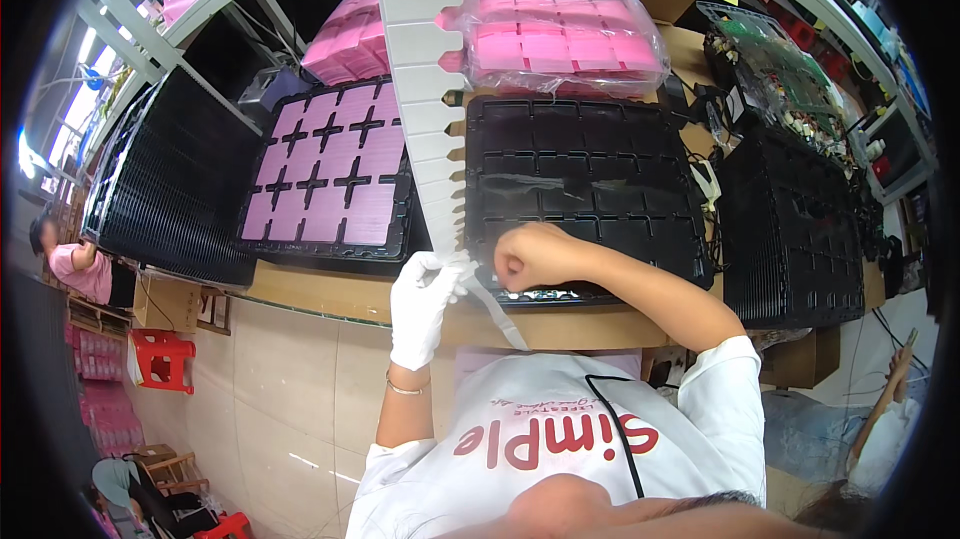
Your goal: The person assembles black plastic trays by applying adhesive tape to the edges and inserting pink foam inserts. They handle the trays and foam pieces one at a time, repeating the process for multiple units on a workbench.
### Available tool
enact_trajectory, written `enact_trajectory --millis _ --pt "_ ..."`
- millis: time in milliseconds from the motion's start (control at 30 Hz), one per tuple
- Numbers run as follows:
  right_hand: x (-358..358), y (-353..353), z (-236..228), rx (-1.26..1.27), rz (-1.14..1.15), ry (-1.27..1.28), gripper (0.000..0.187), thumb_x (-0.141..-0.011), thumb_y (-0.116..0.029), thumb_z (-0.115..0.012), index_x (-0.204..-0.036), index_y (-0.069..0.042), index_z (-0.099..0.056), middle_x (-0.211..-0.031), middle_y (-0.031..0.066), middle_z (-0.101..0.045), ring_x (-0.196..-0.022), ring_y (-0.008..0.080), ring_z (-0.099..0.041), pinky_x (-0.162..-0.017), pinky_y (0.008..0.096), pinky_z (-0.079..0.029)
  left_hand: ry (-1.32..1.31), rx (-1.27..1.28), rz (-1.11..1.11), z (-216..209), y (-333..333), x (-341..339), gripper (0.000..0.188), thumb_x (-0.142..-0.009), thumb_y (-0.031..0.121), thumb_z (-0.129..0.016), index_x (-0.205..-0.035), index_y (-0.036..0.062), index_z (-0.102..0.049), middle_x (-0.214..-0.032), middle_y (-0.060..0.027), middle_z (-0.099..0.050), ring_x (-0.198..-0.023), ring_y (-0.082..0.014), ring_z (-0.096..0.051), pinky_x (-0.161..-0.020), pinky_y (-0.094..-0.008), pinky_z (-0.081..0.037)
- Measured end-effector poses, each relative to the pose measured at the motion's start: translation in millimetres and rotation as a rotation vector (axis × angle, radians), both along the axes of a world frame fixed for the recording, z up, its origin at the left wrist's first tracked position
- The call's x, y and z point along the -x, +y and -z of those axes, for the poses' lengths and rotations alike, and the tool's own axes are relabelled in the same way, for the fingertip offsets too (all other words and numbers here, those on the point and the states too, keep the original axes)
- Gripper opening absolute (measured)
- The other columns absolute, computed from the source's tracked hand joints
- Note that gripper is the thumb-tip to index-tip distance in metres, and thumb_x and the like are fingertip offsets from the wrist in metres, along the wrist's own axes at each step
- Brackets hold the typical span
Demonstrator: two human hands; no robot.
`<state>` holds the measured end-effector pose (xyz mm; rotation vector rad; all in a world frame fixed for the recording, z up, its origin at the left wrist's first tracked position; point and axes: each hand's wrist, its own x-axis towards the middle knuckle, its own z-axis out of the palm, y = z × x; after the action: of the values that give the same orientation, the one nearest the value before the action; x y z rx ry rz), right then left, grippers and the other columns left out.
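Observation:
My left hand (420,304), in a white glove, is pinched closed on a narrow white strip (497,314) that hangs down toward my shirt. Bare and curled closed, my right hand (545,257) is just to the right of it, over the near edge of a black compartmented tray (590,159). Whatever its fingers may hold is hidden. A long white band (425,89) with a notched right edge runs from the top of the view down to my left hand; whether it joins the narrow strip cannot be made out.
Left of the band, a black tray (408,201) holds pink sheets, beside a tall stack of black trays (170,179). Pink pieces in a clear bag (560,34) lie behind. More black trays (795,229) and circuit boards (775,59) stand right. Other people (85,264) are farther off.

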<state>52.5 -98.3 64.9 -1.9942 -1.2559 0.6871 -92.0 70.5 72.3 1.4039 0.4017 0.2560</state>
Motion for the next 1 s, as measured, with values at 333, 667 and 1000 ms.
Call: enact_trajectory --millis 333,667,1000 --pt "23.6 -53.8 7.9 -0.697 0.436 1.411 0.023 -0.095 -0.021 -0.050 -0.101 -0.002 -0.061 -0.091 0.0219 -0.064 -0.060 0.0128 -0.050 -0.040 0.0207 -0.031 -0.025 0.102 0.051 -12.1 -37.6 -15.1 0.008 -0.091 0.007 -0.066 -0.095 0.0023 -0.061 -0.098 -0.0081 -0.071 -0.074 -0.0065 -0.060 -0.065 -0.0202 -0.047" --pt "62.7 -105.2 -15.1 -0.588 0.764 0.059 0.010 -0.081 -0.009 -0.075 -0.083 -0.001 -0.068 -0.079 0.0046 -0.063 -0.070 0.0115 -0.061 -0.060 0.0248 -0.047 0.045 -0.072 0.294 -31.5 -98.2 -56.0 0.027 -0.087 0.018 -0.074 -0.103 -0.0020 -0.066 -0.085 -0.0066 -0.069 -0.066 -0.0089 -0.062 -0.060 -0.0216 -0.050" --pt "-19.1 -143.6 -22.7 -0.689 0.815 -0.367 0.009 -0.078 -0.009 -0.076 -0.085 -0.006 -0.071 -0.076 0.0061 -0.062 -0.069 0.0151 -0.059 -0.062 0.0296 -0.047 0.034 -0.065 0.112 -26.7 -94.3 -85.7 0.018 -0.088 0.019 -0.074 -0.091 0.0018 -0.067 -0.078 -0.0037 -0.068 -0.063 -0.0064 -0.059 -0.056 -0.0198 -0.044"
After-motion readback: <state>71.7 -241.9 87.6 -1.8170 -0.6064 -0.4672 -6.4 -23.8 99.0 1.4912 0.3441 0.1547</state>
